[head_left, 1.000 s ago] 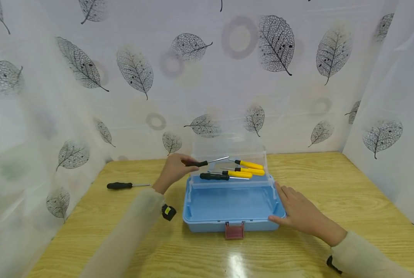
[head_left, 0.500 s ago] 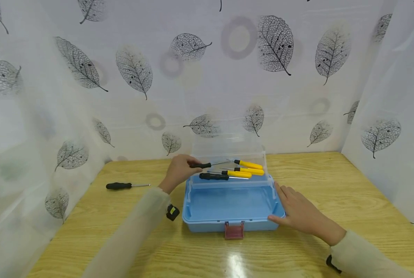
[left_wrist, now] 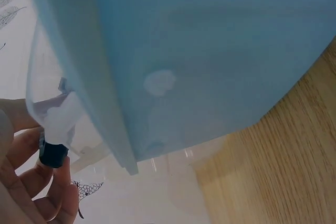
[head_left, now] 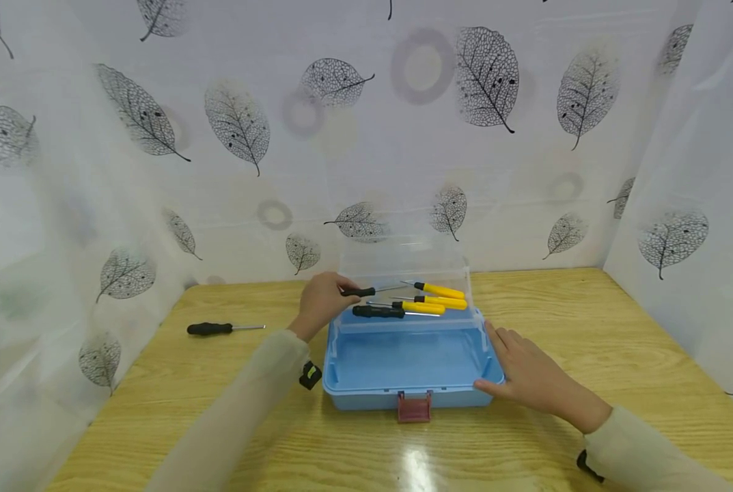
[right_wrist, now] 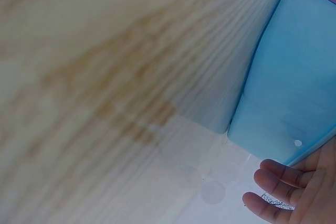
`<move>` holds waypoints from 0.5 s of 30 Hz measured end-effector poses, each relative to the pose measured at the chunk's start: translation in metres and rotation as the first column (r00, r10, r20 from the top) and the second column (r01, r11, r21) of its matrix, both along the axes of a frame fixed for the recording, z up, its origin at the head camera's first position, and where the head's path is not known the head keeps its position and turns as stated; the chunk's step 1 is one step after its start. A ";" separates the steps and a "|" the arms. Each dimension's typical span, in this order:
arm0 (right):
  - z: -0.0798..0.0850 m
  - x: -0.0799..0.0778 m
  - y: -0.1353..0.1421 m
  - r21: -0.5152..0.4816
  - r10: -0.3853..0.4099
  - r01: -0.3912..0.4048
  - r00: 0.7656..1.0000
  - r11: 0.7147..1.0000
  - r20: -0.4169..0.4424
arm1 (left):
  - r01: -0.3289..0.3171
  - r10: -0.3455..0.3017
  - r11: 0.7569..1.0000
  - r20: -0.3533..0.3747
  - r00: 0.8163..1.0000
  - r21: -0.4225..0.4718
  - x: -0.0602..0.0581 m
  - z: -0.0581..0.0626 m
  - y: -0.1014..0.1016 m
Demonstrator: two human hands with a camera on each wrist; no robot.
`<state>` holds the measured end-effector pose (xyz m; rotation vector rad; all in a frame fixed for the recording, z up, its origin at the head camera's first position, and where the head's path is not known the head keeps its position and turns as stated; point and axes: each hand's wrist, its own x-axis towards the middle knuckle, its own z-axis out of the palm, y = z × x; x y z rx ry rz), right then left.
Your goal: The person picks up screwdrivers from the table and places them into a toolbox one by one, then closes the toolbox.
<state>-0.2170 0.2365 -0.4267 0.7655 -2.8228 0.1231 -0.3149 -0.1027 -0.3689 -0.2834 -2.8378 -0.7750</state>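
My left hand [head_left: 323, 301] grips a black-handled screwdriver [head_left: 360, 292] by its handle, shaft pointing right, over the back of a blue toolbox [head_left: 403, 403]. The handle's dark end shows between the fingers in the left wrist view. The toolbox stands open, its clear lid [head_left: 403, 256] tipped back. Three yellow-handled screwdrivers [head_left: 443, 301] and another black-handled screwdriver [head_left: 378, 312] lie on clear plastic at the box's back. My right hand [head_left: 532, 372] rests on the right rim, thumb at the front corner, fingers extended along the side; in the right wrist view several fingertips stand off the wall.
A separate black-handled screwdriver [head_left: 211, 329] lies at the left on the wooden table [head_left: 587, 328]. A reddish latch [head_left: 414, 408] hangs open at the box's front. Leaf-print sheeting [head_left: 366, 150] stands behind and at both sides.
My left hand has moved slightly right with its screwdriver, lowering the tip toward the yellow-handled screwdrivers, and is almost still now. My right hand has stayed on the toolbox rim.
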 end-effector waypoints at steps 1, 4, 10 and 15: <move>0.000 0.000 0.000 -0.001 0.000 0.000 1.000 1.000 0.002 | -0.006 0.006 1.000 0.000 1.000 -0.010 0.000 0.000 0.001; 0.001 0.000 0.000 -0.001 -0.002 0.002 1.000 1.000 0.003 | -0.024 0.023 0.999 -0.009 1.000 -0.036 0.001 0.000 0.003; 0.000 0.000 0.000 -0.003 0.000 0.000 1.000 1.000 0.004 | -0.049 0.046 0.997 -0.040 0.998 -0.066 0.001 -0.003 0.005; 0.000 0.000 0.000 -0.008 0.001 -0.001 1.000 1.000 0.005 | -0.052 0.045 0.994 -0.071 0.996 -0.098 0.001 -0.004 0.007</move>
